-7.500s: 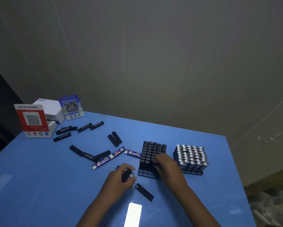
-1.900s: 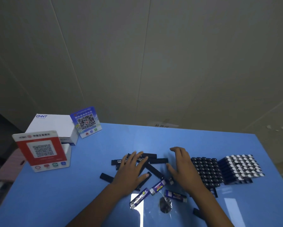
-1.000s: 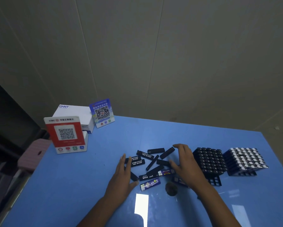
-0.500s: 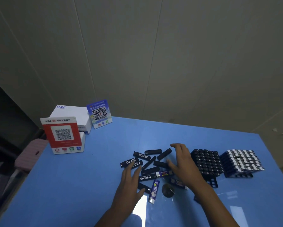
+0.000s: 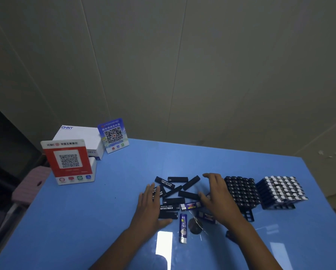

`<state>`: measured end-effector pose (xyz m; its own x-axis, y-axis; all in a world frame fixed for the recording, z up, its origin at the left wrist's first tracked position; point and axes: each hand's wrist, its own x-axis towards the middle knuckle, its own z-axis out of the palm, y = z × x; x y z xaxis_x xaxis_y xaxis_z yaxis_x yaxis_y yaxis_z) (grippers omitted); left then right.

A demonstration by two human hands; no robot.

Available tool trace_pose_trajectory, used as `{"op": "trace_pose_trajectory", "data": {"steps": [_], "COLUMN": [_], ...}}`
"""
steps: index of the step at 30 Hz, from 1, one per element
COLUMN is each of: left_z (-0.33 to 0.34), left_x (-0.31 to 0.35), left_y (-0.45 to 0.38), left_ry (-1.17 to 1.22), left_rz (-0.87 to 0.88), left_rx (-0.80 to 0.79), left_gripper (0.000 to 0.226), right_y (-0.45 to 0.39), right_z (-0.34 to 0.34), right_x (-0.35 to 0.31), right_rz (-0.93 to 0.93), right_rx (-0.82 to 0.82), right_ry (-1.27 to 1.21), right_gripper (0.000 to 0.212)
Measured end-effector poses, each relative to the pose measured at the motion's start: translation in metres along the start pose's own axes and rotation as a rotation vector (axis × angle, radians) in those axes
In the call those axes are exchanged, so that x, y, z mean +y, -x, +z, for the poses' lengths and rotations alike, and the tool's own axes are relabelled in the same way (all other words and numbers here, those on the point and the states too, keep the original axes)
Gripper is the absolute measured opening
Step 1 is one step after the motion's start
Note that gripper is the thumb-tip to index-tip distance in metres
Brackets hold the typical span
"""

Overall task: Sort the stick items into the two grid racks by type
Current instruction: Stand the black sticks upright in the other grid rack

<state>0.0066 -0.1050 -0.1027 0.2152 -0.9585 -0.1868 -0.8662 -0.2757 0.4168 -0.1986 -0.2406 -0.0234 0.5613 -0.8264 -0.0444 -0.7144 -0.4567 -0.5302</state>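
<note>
Both racks (image 5: 241, 191) look nearly full – approx. a dozen sticks (image 5: 173, 200) left; left hand (image 5: 150, 207), right hand (image 5: 215, 197) flat, gripping nothing.

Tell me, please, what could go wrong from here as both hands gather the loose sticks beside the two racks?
The right hand hangs close beside the black-stick rack; a sideways sweep might nudge it or tip its standing sticks. The mixed pile overlaps, so a purple stick could be scooped up with black ones and missorted. The purple stick lying nearest the person might get knocked away by a forearm.
</note>
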Motion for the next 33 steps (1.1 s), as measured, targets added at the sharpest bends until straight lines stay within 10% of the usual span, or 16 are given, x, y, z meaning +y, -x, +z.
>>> {"op": "trace_pose_trajectory", "data": {"steps": [16,33], "left_z": [-0.022,0.001], "left_x": [0.014,0.01], "left_y": [-0.03,-0.037], "left_ry": [-0.069,-0.159], "left_rz": [0.261,0.092], "left_rx": [-0.023,0.025], "left_gripper": [0.105,0.052], "right_y": [-0.002,-0.008], "right_z": [-0.005,-0.011], "right_x": [0.005,0.015], "right_rz": [-0.003,-0.036], "right_rx": [-0.011,0.017], "right_ry": [0.013,0.257], "right_gripper": [0.051,0.063]}}
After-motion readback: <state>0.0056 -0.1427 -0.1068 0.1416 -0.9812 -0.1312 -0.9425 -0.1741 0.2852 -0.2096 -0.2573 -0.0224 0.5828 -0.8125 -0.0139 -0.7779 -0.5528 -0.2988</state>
